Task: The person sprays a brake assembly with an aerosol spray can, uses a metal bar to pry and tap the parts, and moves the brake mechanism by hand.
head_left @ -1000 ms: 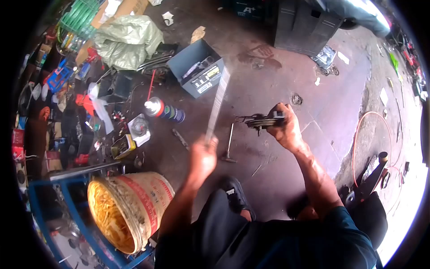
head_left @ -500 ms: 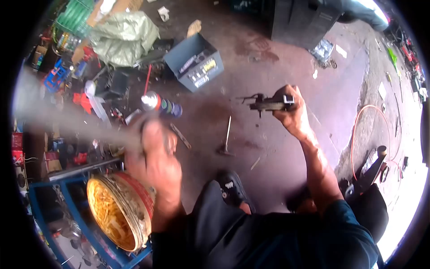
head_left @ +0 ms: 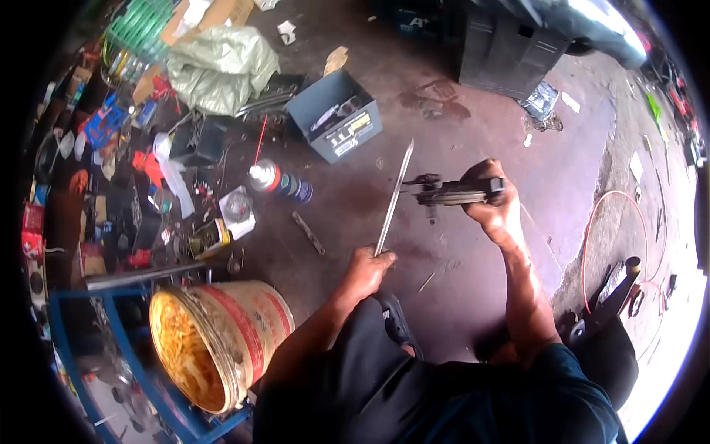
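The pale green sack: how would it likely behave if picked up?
The sack would probably flop and fold, judging by its creased, slumped shape. Its sheen hints that it may be slippery. Any contents are hidden, so its weight is uncertain.

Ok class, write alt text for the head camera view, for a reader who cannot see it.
A person's left hand holds a thin metal tool and their right hand a dark metal part, above a stained floor. Nearby are a spray can, an open box and a tipped bucket.

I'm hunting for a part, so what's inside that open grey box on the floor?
The grey box holds some dark items; they and its walls hide the bottom.
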`<state>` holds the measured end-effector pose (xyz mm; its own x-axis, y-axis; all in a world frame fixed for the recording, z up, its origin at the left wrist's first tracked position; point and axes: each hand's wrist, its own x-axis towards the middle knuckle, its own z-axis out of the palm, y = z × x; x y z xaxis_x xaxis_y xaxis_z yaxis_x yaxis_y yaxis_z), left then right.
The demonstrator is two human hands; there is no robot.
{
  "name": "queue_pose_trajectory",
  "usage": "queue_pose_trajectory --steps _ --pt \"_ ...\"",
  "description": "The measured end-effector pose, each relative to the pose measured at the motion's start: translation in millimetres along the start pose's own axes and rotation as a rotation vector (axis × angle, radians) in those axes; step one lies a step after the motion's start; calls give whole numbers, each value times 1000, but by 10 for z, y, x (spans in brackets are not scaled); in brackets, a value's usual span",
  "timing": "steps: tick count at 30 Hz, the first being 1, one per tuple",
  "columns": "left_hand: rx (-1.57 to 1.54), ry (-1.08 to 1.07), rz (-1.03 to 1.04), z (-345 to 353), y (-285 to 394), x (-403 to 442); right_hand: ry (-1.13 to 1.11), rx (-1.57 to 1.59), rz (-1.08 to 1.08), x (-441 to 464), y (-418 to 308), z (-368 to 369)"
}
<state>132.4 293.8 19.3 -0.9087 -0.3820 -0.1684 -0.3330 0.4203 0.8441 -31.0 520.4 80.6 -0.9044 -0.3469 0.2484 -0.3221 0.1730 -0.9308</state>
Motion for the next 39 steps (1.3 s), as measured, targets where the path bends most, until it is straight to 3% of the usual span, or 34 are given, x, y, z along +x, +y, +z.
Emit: queue_pose_trajectory --steps 1,2,3,4,5,6,8,9,10,11,12,13,14,15,16,17,19,21,23,24,26,29,32,35,37,39 --pt "-318 -309 -542 20 80 -19 -34 107 21 -11 50 12" --pt "-403 -91 -356 -60 360 -35 -33 199 26 15 156 -29" --pt "-147 59 -108 -260 645 0 -31 286 66 -55 240 -78" --pt "-164 233 -91 -507 1112 -28 -24 401 161 -91 214 -111" --pt "-481 361 90 -651 1207 -24 -6 233 261 -81 87 -113" --pt "-989 390 370 -593 1223 30 -2 213 205 -66 164 -103" --pt "-888 500 316 -301 645 12 40 227 141 -23 240 -73" --pt "-604 208 -158 -140 452 19 64 261 136 12 220 -23" --pt "-195 -247 -471 22 256 22 77 290 140 25 212 7" --pt "-344 -300 -447 136 110 9 36 241 141 11 216 23" --pt "-303 -119 -337 161 -6 -7 16 181 126 65 256 -6" --pt "-261 31 -233 28 286 -42 16 109 134 31 307 -75" --pt "-243 150 -215 -207 532 -43 31 249 212 -50 353 -120" --pt "-489 226 -147 -457 872 -52 27 403 279 -51 404 -115" --pt "-591 371 81 -581 977 -3 13 366 254 -19 444 -116" --pt "-833 372 262 -686 1045 18 13 333 234 -16 452 -106" --pt "-1020 359 349 -250 444 52 21 391 271 -3 401 -43" --pt "-416 -34 -389 146 99 -81 53 578 226 37 360 115" --pt "-327 -111 -434 158 -32 -126 -27 435 193 54 432 66" --pt "-281 -151 -454 166 -99 -137 25 598 230 20 534 35" --pt "-202 39 -374 2 -219 -329 72 755 278 -22 592 -31" --pt "324 62 -194 -205 -944 -605 32 958 426 18 728 -134" --pt "499 -10 -512 -150 -1545 -953 106 1143 560 -24 846 -103" --pt "723 -83 -386 -138 -1618 -1141 103 1295 711 -56 803 -42" --pt "423 166 -10 -128 -1372 -950 32 1338 790 -44 803 -4" --pt "-242 85 -92 -152 -260 -409 -79 1390 842 -67 947 60"
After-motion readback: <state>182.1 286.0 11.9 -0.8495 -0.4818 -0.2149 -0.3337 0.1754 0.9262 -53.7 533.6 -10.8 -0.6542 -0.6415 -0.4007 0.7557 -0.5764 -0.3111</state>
